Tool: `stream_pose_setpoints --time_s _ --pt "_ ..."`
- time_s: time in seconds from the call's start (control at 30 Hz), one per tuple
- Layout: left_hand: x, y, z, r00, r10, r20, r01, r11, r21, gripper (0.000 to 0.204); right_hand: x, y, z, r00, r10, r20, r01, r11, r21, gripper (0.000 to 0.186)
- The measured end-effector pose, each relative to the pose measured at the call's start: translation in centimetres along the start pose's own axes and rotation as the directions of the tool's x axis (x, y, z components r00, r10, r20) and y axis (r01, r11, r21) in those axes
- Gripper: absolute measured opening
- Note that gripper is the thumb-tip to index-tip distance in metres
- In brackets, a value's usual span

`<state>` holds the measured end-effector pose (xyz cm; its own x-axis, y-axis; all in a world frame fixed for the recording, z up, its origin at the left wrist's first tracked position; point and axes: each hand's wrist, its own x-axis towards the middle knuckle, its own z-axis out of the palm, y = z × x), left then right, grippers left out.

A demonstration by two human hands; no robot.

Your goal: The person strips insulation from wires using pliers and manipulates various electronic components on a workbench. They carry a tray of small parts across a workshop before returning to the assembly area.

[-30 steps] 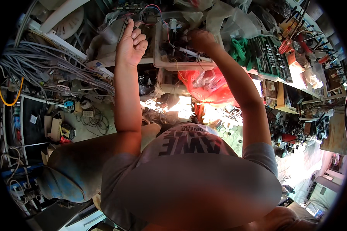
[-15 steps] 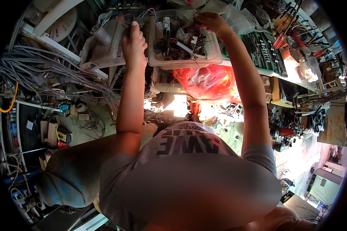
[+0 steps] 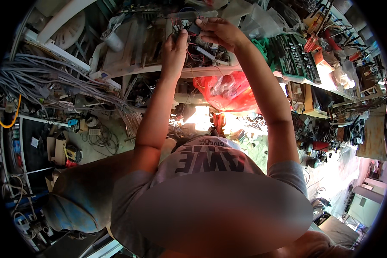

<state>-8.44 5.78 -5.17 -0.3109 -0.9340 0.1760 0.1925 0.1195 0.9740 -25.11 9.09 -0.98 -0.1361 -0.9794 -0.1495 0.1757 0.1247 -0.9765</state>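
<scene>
Over a translucent plastic tray [image 3: 202, 71] of mixed electrical parts, my left hand [image 3: 174, 53] grips a small part with thin red and blue wires [image 3: 176, 22]; its fingertips are partly hidden. Just to its right, my right hand [image 3: 222, 35] pinches a small dark component [image 3: 193, 28] between thumb and fingers, close to the left thumb. Below both hands, a white bar-shaped part [image 3: 207, 53] and red wires lie among the tray's contents. Whether the held pieces are joined is too small to tell.
A green tool case [image 3: 296, 58] and red-handled tools [image 3: 311, 42] sit to the right. A red plastic bag [image 3: 230, 92] hangs below the tray. Bundled grey cables [image 3: 30, 77] fill the left, beside a white cylinder [image 3: 112, 41]. Cardboard boxes [image 3: 56, 148] and loose cords [image 3: 103, 139] lie low on the left.
My left hand has moved right to over the tray. My right hand has come left toward it from the tray's right side, so both now meet at the small wired parts.
</scene>
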Motion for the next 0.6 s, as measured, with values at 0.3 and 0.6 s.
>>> stream_pose_setpoints --time_s 0.3,0.6 --pt "1.3 1.9 -1.3 0.989 -0.072 0.131 0.060 0.994 0.093 0.047 2.2 -1.1 0.2 0.989 -0.067 0.129 0.085 0.987 -0.135 0.032" --pt "-0.9 7.1 -4.2 0.954 -0.121 0.273 0.161 0.978 -0.131 0.039 9.2 0.3 -8.3 0.978 -0.127 0.166 0.091 0.973 0.212 0.015"
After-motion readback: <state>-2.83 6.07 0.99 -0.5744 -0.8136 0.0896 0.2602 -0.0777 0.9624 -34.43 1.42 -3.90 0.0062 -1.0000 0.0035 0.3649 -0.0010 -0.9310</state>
